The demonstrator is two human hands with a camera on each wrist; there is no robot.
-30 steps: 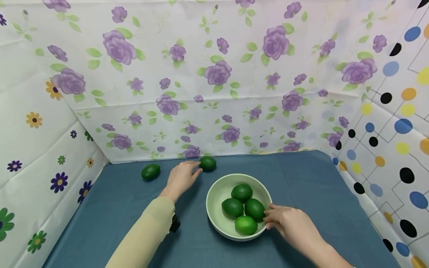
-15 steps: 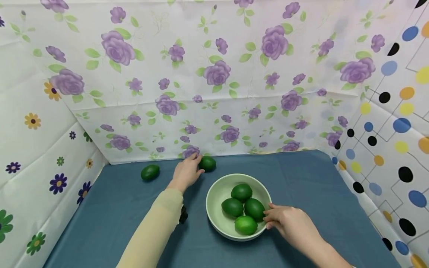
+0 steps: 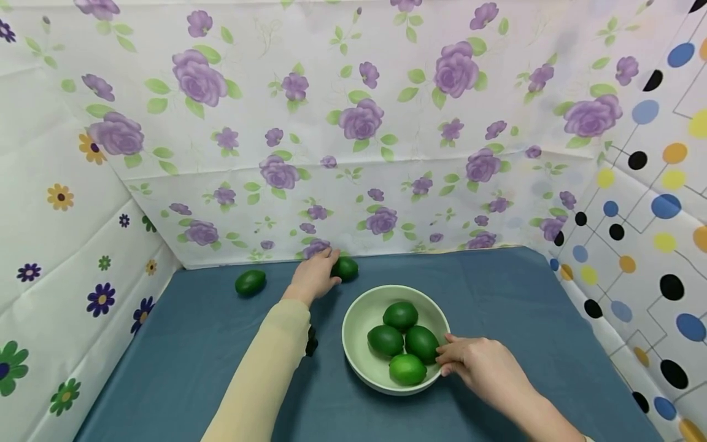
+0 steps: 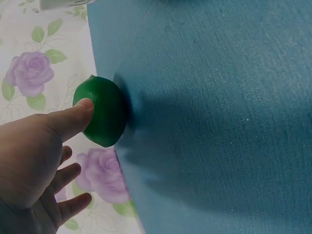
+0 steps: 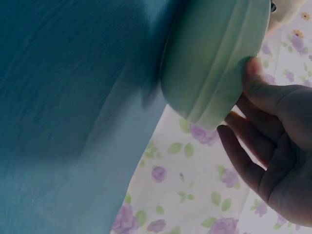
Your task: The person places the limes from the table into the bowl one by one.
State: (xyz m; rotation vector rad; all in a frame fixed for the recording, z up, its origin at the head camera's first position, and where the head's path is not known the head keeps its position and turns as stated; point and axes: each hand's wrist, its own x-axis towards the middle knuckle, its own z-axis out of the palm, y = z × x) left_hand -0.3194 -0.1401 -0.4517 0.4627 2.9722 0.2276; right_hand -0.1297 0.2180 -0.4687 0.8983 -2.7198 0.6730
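My left hand (image 3: 312,277) reaches to a dark green lime (image 3: 347,269) near the back edge of the cloth. In the left wrist view, the thumb (image 4: 84,113) overlaps that lime while the other fingers (image 4: 74,206) are spread apart beside it; whether they touch it I cannot tell. A pale green bowl (image 3: 357,313) stands right of centre, with several limes inside, one of them a brighter green (image 3: 407,369). My right hand (image 3: 485,367) holds the bowl's right rim, thumb outside and fingertips over the edge.
Another dark green lime (image 3: 251,283) lies at the back left of the blue cloth (image 3: 221,356). A purple-flowered sheet (image 3: 331,202) rises behind, with patterned sheets at left and right. A black object (image 3: 312,341) shows at the left wrist.
The left hand has moved right and slightly farther back, up to the lime at the back edge. The right hand and the bowl stay in place.
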